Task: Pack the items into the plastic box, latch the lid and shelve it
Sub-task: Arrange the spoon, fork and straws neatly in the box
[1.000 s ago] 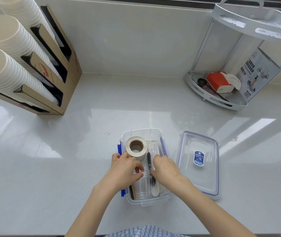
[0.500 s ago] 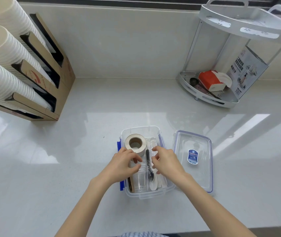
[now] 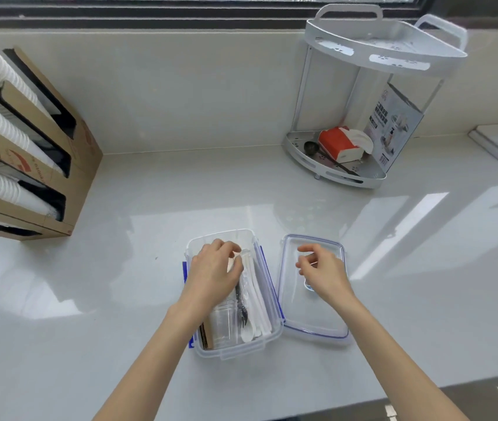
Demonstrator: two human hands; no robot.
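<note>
Nearest on the glossy white counter [image 3: 272,189], the clear plastic box [image 3: 267,337] holds a black fork [image 3: 240,308] and white spoon [image 3: 247,332], left hand [image 3: 214,271] curled inside, grasp unclear; right hand [image 3: 322,270] hovers loosely curled over the blue-rimmed lid [image 3: 311,326]; far right, a white corner rack [image 3: 390,41], its box label unreadable.

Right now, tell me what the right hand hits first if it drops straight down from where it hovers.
The right hand would most likely land on the clear lid lying flat beside the plastic box; nothing shows between them, though its height above the lid is unclear.
</note>
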